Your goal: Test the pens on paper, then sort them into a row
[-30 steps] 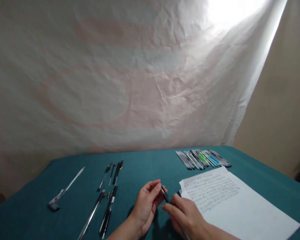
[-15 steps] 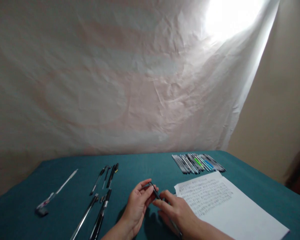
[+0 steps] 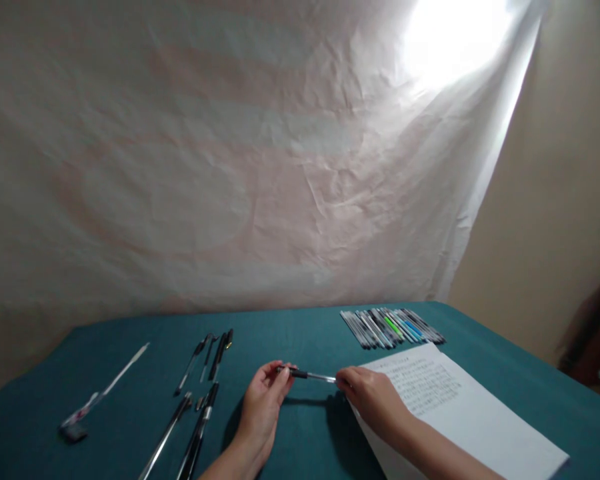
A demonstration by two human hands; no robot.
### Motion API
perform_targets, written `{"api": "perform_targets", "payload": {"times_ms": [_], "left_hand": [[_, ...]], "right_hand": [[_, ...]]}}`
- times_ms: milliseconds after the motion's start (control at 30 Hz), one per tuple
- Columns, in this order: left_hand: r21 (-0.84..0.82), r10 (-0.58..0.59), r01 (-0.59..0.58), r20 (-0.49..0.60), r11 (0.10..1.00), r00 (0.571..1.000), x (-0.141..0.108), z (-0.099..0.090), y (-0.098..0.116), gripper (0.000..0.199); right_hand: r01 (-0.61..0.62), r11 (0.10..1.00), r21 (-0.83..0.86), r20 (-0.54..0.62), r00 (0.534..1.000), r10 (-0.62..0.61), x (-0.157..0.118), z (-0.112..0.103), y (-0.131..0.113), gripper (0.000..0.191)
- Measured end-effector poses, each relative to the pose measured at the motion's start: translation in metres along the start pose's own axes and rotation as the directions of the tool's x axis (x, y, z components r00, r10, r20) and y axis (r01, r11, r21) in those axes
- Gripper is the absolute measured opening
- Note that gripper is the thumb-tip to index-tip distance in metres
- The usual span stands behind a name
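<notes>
A pen [image 3: 316, 377] with a black section and a clear barrel is held nearly level between my two hands, above the cloth. My left hand [image 3: 265, 403] pinches its black end between thumb and fingers. Closed around the clear end is my right hand [image 3: 373, 392], whose fingers hide the tip there. Its forearm passes over a sheet of paper [image 3: 485, 427] covered in handwriting at the upper part. Left of my left hand lie several dark pens [image 3: 197, 427] and smaller pens [image 3: 190, 367].
A row of pens [image 3: 360, 330], mostly clear and black with some green and blue, lies at the back right. At the far left are a long white stick [image 3: 125, 369] and a dark eraser-like block [image 3: 73, 432]. A pale sheet [image 3: 280, 200] hangs behind the teal-covered table [image 3: 290, 333].
My right hand has moved right and slightly up, away from my left hand. The pen has swung from steeply slanted to nearly level between them. The view has shifted slightly.
</notes>
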State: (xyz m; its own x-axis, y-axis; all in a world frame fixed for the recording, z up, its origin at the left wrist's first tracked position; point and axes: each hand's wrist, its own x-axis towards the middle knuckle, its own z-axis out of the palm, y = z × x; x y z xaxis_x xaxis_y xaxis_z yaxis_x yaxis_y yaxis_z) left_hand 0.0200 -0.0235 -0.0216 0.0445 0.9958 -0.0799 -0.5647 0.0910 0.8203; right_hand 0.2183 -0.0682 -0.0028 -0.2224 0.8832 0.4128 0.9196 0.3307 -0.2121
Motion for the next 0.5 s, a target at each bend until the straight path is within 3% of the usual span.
{"api": "perform_targets", "payload": {"times_ms": [100, 267, 367, 400, 500], "left_hand": [[0.006, -0.022, 0.022, 0.024, 1.000, 0.999, -0.002, 0.001, 0.001, 0.021], [0.036, -0.003, 0.003, 0.020, 0.999, 1.000, -0.002, 0.001, 0.000, 0.020], [0.093, -0.007, 0.005, 0.020, 0.996, 1.000, -0.004, 0.002, 0.001, 0.021], [0.110, -0.007, 0.005, 0.023, 0.994, 1.000, -0.004, 0.002, 0.001, 0.022], [0.151, -0.003, -0.003, 0.039, 0.988, 0.999, -0.006, 0.002, 0.002, 0.027]], "right_hand": [[-0.031, 0.999, 0.017, -0.050, 0.998, 0.032, 0.003, -0.005, 0.008, 0.018], [-0.061, 0.977, 0.204, -0.138, 0.986, 0.091, 0.017, -0.014, 0.031, 0.026], [-0.233, 0.960, 0.153, -0.051, 0.969, 0.243, 0.035, -0.012, 0.056, 0.029], [-0.330, 0.939, 0.095, -0.002, 0.944, 0.331, 0.042, -0.010, 0.064, 0.029], [-0.451, 0.893, -0.007, 0.032, 0.892, 0.451, 0.058, 0.000, 0.085, 0.027]]}}
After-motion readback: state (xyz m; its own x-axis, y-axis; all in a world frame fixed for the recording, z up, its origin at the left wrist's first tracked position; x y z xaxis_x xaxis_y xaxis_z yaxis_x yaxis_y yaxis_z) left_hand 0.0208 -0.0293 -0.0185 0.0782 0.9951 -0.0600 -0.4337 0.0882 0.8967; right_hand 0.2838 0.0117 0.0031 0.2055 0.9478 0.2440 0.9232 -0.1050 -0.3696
